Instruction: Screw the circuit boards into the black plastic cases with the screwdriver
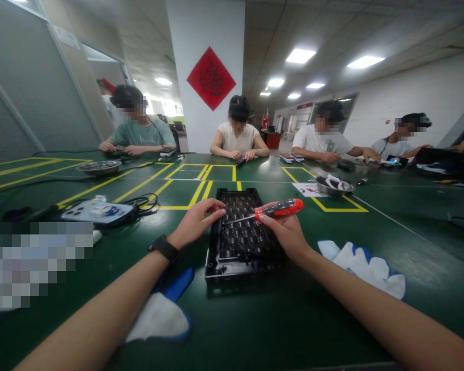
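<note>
You're at a glossy green table (pixel 278 324) marked with yellow tape (pixel 344 209), co-workers seated across, a white pillar (pixel 204 26) behind them. Front and centre, the black case (pixel 237 232) lies flat, its ribbed inside facing up. Your right hand (pixel 288 232) is wrapped round the red-and-black screwdriver (pixel 282 207), shaft pointing left over the case! Your left hand (pixel 195 219) curls in at the left edge; whether those fingertips pinch anything, I can't tell. Green tabletop runs from the case's near edge towards you, the left glove (pixel 158 319) by your forearm, the right glove (pixel 365 265) well out to the side.
</note>
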### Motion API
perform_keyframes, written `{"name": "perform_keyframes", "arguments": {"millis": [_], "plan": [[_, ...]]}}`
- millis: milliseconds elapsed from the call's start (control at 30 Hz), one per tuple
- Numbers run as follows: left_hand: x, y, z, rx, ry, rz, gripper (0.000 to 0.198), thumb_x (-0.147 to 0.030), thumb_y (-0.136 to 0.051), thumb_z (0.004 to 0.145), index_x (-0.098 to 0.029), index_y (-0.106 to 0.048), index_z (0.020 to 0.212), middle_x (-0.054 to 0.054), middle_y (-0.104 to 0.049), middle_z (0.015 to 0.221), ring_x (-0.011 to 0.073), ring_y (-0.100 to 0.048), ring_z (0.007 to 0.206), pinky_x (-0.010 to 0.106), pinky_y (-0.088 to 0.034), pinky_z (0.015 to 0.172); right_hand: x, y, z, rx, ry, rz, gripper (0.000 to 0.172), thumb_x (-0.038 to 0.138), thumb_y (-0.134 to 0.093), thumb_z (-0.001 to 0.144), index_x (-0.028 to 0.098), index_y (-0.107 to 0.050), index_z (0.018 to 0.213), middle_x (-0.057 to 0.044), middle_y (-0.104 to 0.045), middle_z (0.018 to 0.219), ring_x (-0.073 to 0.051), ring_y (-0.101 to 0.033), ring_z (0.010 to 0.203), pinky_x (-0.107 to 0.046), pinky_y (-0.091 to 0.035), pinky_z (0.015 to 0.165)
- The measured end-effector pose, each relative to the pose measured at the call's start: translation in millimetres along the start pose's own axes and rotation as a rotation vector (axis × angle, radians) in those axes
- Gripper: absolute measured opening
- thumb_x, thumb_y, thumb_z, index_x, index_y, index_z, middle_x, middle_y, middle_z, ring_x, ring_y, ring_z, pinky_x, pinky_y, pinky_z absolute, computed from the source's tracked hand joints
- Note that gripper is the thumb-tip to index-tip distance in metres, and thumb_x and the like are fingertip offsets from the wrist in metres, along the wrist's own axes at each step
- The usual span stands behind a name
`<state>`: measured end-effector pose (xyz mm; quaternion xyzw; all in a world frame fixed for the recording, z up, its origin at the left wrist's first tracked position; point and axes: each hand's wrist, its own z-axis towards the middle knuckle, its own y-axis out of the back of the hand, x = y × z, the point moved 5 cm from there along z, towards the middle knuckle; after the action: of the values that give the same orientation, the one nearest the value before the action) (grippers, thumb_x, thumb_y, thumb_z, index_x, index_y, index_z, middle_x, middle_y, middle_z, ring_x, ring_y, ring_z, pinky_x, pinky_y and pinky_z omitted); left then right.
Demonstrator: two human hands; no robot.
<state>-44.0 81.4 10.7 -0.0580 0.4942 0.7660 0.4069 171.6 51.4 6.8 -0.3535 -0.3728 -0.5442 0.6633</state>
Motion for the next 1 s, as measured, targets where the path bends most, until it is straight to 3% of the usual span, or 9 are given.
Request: {"name": "perform_keyframes", "arguments": {"millis": [133, 400, 500, 567, 600, 700, 800, 933, 1000], "plan": [[-2.3, -18.6, -4.3, 0.230, -0.001, -0.117, 0.032, -0.044, -0.054, 0.076, -0.015, -0.063, 0.086, 0.003, -0.062, 0.077, 0.0132, -0.055, 0.070, 0.024, -0.042, 0.066, -8.8, 4.2, 2.6, -0.059, -0.020, 0.123, 0.023, 0.027, -0.066, 0.070, 0.018, -0.060, 0.091, -0.002, -0.065, 0.090, -0.013, -0.061, 0.076, -0.028, -0.051, 0.074], [-15.9, -22.9, -4.8, 0.270, -0.090, -0.121, 0.021, -0.033, -0.052, 0.080, -0.018, -0.065, 0.087, 0.004, -0.063, 0.085, 0.0138, -0.055, 0.077, 0.026, -0.042, 0.073, -7.1, 32.9, 8.8, -0.360, -0.023, 0.310, 0.018, 0.034, -0.056, 0.076, 0.018, -0.049, 0.080, -0.001, -0.064, 0.074, -0.011, -0.059, 0.061, -0.023, -0.047, 0.055], [-15.3, -23.0, -5.5, 0.291, -0.058, -0.105, 0.024, -0.038, -0.054, 0.078, -0.016, -0.065, 0.082, 0.004, -0.062, 0.078, 0.0132, -0.054, 0.071, 0.025, -0.042, 0.067, -1.7, 53.2, 16.7, -0.417, -0.069, 0.267, 0.021, 0.040, -0.047, 0.079, 0.020, -0.042, 0.074, 0.006, -0.049, 0.049, -0.007, -0.041, 0.038, -0.019, -0.034, 0.039], [-16.5, -25.3, -7.6, 0.375, -0.043, -0.120, 0.026, -0.040, -0.057, 0.075, -0.016, -0.066, 0.078, 0.003, -0.063, 0.073, 0.0128, -0.054, 0.067, 0.024, -0.042, 0.064, -0.3, 66.5, 25.1, -0.356, -0.151, 0.054, 0.023, 0.043, -0.043, 0.080, 0.020, -0.044, 0.076, 0.010, -0.033, 0.040, -0.007, -0.026, 0.032, -0.019, -0.025, 0.035], [-18.5, -26.9, -9.3, 0.434, -0.046, -0.131, 0.025, -0.040, -0.060, 0.073, -0.016, -0.067, 0.077, 0.003, -0.063, 0.073, 0.0130, -0.055, 0.067, 0.024, -0.042, 0.064, -0.2, 73.1, 29.2, -0.306, -0.195, -0.139, 0.025, 0.044, -0.043, 0.079, 0.020, -0.047, 0.077, 0.009, -0.031, 0.040, -0.007, -0.026, 0.033, -0.020, -0.026, 0.036], [-26.7, -28.3, -13.5, 0.566, -0.082, -0.136, 0.022, -0.039, -0.065, 0.067, -0.019, -0.070, 0.073, 0.003, -0.066, 0.073, 0.0143, -0.057, 0.071, 0.024, -0.041, 0.069, 0.9, 91.7, 37.1, -0.189, -0.221, -0.952, 0.031, 0.047, -0.050, 0.077, 0.016, -0.053, 0.081, -0.002, -0.053, 0.057, -0.015, -0.052, 0.054, -0.027, -0.039, 0.053], [-32.8, -26.9, -15.1, 0.611, -0.124, -0.122, 0.020, -0.040, -0.065, 0.067, -0.021, -0.071, 0.074, 0.002, -0.067, 0.075, 0.0146, -0.058, 0.073, 0.025, -0.040, 0.072, -7.2, 104.1, 37.1, -0.110, -0.276, -1.541, 0.037, 0.049, -0.044, 0.081, 0.015, -0.053, 0.092, -0.013, -0.062, 0.084, -0.026, -0.060, 0.081, -0.035, -0.042, 0.068], [-33.4, -28.7, -15.5, 0.624, -0.161, -0.091, 0.022, -0.041, -0.066, 0.067, -0.021, -0.070, 0.076, 0.002, -0.066, 0.079, 0.0148, -0.057, 0.077, 0.024, -0.040, 0.073, -28.8, 113.1, 32.1, 0.069, -0.483, -1.660, 0.043, 0.052, -0.038, 0.083, 0.015, -0.051, 0.099, -0.015, -0.061, 0.096, -0.028, -0.060, 0.087, -0.035, -0.043, 0.068], [-29.4, -26.5, -12.1, 0.520, -0.138, -0.075, 0.025, -0.042, -0.064, 0.069, -0.020, -0.069, 0.079, 0.002, -0.066, 0.081, 0.0146, -0.056, 0.077, 0.024, -0.040, 0.071, -33.3, 114.3, 30.4, 0.105, -0.548, -1.637, 0.047, 0.055, -0.035, 0.084, 0.015, -0.051, 0.100, -0.015, -0.061, 0.097, -0.028, -0.060, 0.088, -0.034, -0.044, 0.067]]}}
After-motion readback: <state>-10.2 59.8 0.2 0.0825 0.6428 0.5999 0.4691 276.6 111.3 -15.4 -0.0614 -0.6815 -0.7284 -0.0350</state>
